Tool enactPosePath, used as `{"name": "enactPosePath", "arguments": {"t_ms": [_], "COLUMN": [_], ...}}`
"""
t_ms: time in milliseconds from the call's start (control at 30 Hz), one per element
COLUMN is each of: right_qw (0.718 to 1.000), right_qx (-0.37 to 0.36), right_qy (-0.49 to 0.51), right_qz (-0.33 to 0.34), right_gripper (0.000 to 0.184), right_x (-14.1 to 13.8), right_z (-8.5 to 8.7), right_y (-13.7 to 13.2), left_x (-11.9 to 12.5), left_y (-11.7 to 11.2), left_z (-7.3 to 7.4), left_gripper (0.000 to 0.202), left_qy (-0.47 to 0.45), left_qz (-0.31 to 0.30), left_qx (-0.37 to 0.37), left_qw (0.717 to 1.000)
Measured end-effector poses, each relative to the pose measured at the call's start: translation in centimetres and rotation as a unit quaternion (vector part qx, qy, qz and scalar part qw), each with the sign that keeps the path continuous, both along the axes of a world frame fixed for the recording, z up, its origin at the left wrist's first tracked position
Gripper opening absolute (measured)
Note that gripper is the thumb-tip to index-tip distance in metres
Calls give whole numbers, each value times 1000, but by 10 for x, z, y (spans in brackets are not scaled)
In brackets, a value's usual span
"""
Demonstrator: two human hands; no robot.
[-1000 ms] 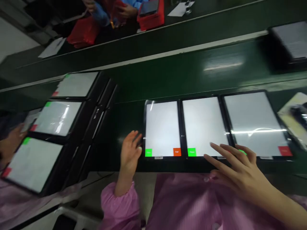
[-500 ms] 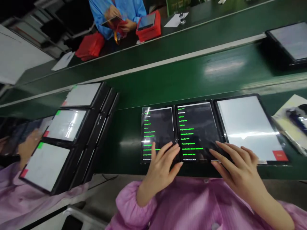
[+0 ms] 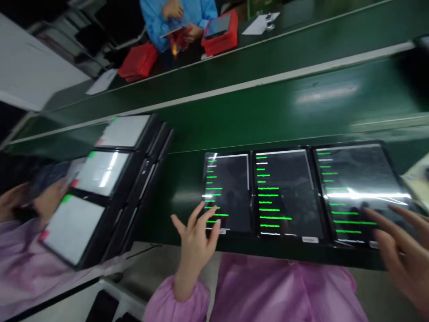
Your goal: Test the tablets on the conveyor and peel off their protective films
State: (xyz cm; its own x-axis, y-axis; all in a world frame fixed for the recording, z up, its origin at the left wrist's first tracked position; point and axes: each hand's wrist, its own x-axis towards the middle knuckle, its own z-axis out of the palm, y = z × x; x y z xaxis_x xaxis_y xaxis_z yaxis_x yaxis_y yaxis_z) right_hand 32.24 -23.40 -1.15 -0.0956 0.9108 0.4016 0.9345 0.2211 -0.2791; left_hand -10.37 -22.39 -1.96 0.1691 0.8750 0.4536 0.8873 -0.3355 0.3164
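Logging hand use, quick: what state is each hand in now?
Left hand: open, empty, at the row's left tablet.
Right hand: open, empty, at the row's right tablet.

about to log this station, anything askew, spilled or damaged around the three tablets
Nothing stands out. The left tablet, middle tablet and right tablet lie side by side, all showing green text lines. I see no spill or crack, but glare crosses the right one, so fine scratches could hide.
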Motion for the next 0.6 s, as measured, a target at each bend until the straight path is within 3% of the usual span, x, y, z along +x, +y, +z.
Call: {"name": "enactPosePath", "arguments": {"t_ms": [100,200,333,433,500,600], "right_qw": [996,993,981,958,939,914], "right_qx": [42,90,-17,-79,-108,-146], "right_qy": [-76,-39,177,273,323,374], "right_qz": [-32,-65,-81,-45,-36,-54], "right_gripper": [67,59,32,39,49,53], "right_x": [0,11,49,72,77,68], "right_z": [9,20,16,-3,-14,-17], "right_y": [-1,5,32,62,77,87], "left_x": [-15,-22,-35,-41,-38,-22], "left_y": [3,28,95,144,165,177], "left_z": [-5,0,1,-12,-22,-27], "left_gripper": [17,7,39,69,77,76], "left_qy": [-25,-105,-163,-220,-282,-390], "left_qz": [-2,36,6,-15,9,73], "left_qx": [11,19,-121,-225,-234,-181], "left_qw": [1000,994,979,949,930,900]}}
